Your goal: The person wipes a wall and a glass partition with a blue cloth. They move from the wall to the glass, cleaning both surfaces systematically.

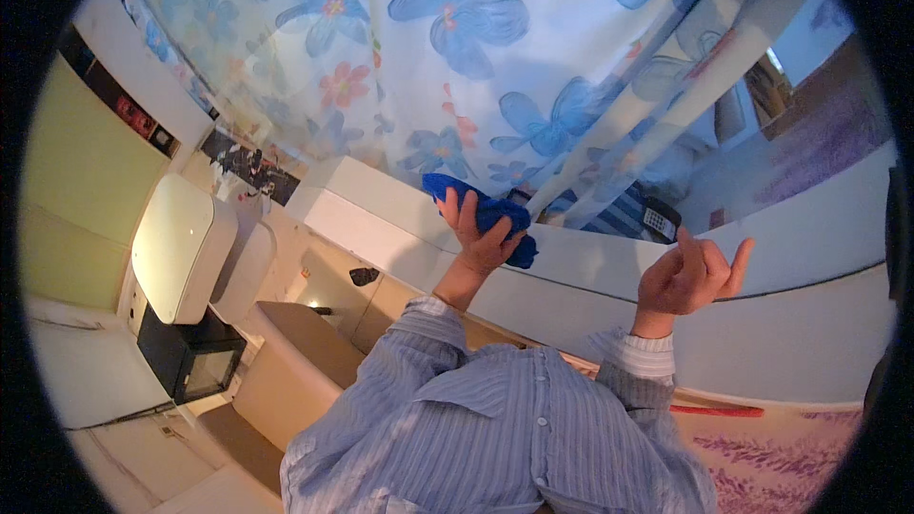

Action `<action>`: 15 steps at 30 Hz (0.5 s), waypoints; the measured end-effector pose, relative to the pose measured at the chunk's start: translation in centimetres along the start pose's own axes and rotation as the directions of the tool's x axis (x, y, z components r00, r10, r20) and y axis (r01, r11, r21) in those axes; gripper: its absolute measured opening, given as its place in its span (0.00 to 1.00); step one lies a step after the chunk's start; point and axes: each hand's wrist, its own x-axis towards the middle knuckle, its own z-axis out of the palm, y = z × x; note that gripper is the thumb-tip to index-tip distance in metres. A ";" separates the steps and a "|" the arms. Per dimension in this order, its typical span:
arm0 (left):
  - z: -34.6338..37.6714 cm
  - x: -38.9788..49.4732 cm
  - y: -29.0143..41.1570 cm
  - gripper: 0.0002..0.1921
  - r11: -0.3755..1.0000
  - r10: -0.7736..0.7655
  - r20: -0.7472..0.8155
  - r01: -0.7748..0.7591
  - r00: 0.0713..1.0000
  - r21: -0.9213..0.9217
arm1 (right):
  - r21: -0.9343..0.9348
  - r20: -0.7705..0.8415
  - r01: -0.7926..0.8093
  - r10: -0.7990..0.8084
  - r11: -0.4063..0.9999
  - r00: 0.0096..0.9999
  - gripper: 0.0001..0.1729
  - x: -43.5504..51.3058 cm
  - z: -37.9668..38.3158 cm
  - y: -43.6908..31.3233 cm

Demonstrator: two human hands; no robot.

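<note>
My left hand [480,239] holds a crumpled blue cloth [493,213], its fingers spread over the near side. The cloth is just above the white ledge [400,210], in front of a sheer curtain [435,50] with blue and red flowers. Whether the cloth touches the ledge or the curtain, I cannot tell. My right hand [687,277] is raised over the ledge to the right. It appears to hold nothing, with some fingers curled and one pointing out. Just beyond it lies a dark remote control with pale buttons [658,221].
A blue striped fabric [596,210] lies behind the ledge, partly veiled by the curtain. To the left stand a white rounded piece of furniture [178,250], a black box with a glass front [196,357] and a brown padded seat [285,371]. A small dark object [364,276] rests on the floor.
</note>
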 end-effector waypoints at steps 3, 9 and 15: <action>-0.9 -2.3 -1.7 0.22 0.997 -0.052 0.046 0.049 0.998 0.053 | -0.018 -0.003 0.010 -0.010 1.000 1.000 0.14 0.1 0.0 0.0; -2.7 -3.8 -5.7 0.29 0.985 -0.118 0.027 0.114 0.993 0.129 | -0.033 -0.013 0.028 -0.029 0.999 0.999 0.14 0.3 0.0 -0.2; -2.8 -6.2 -6.6 0.30 0.892 -0.418 -0.040 0.418 0.908 0.170 | -0.050 -0.016 0.027 -0.028 0.998 0.999 0.13 0.5 -0.1 -0.2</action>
